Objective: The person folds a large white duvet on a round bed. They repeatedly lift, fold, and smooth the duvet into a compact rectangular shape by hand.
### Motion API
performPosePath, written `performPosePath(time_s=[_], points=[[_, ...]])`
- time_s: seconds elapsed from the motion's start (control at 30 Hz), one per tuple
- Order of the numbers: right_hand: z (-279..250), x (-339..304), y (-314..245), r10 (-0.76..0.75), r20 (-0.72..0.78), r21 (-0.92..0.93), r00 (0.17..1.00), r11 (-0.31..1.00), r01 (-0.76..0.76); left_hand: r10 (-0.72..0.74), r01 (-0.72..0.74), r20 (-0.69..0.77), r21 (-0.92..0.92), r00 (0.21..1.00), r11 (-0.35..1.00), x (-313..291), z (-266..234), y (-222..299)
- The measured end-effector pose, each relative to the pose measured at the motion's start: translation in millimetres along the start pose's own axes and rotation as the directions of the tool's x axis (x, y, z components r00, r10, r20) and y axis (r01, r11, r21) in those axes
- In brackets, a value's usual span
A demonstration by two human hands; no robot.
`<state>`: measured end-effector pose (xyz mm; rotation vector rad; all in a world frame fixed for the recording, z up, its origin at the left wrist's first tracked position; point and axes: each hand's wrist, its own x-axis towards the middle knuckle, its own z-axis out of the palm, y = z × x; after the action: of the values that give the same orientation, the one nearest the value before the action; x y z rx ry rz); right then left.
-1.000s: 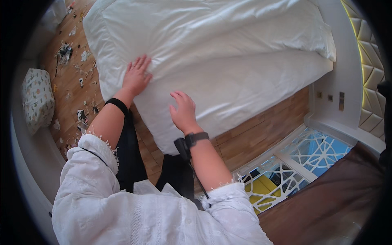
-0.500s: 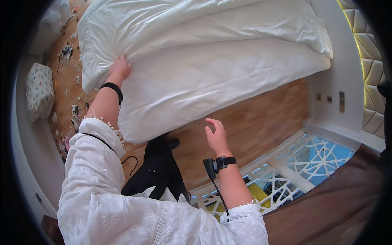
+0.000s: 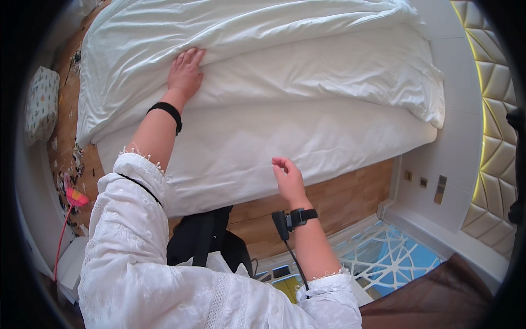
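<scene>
My left hand point(image 3: 186, 74) lies palm down on the white quilt point(image 3: 350, 71), its fingers stretched out along a fold near the left side. The quilt is rumpled and covers the far part of the bed. Along the near side, a strip of white-covered mattress point(image 3: 246, 142) shows below the quilt's edge. My right hand point(image 3: 289, 178) hangs in the air before the mattress's near edge, with its fingers loosely bent, the thumb apart and nothing held. Each wrist wears a black band, and the right one carries a small black device with a cable.
Scraps litter the wooden floor point(image 3: 68, 109) at the left, beside a patterned white bundle point(image 3: 42, 104) and a pink-orange piece on a red stick point(image 3: 75, 196). Wall sockets point(image 3: 440, 189) and padded panels point(image 3: 487, 131) are at the right. A white lattice point(image 3: 392, 260) and brown curtain point(image 3: 433, 296) stand lower right.
My left hand has moved right and farther over the bed, from gripping the quilt's edge to lying flat on it. The quilt now covers more of the mattress. The view has shifted.
</scene>
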<state>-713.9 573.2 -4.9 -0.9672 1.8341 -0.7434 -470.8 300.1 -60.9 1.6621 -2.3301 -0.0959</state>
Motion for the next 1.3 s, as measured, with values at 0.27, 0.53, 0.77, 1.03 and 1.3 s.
performPosePath(time_s=[0.27,0.53,0.77,1.03,1.3], points=[[-42,146,-42,0.108,0.085,0.422,0.99,0.896,-0.134,0.013,-0.005,0.019,-0.386,1.0,0.922,30,2,34],[-54,304,-115,0.32,-0.131,0.698,0.938,0.702,-0.142,0.05,-0.155,-0.207,-0.531,0.977,0.833,-3,-39,58],[-119,226,-79,-0.388,-0.055,0.913,0.92,0.354,0.203,-0.002,-0.145,-0.269,-0.524,0.963,0.839,-28,-50,56],[-67,210,15,0.366,0.243,0.579,0.898,0.689,-0.437,-0.229,0.244,0.085,-0.305,0.97,0.92,-74,16,58],[-180,296,-2,0.217,0.107,0.808,0.97,0.55,-0.212,-0.212,0.202,-0.032,-0.203,0.977,0.958,-24,27,187]])
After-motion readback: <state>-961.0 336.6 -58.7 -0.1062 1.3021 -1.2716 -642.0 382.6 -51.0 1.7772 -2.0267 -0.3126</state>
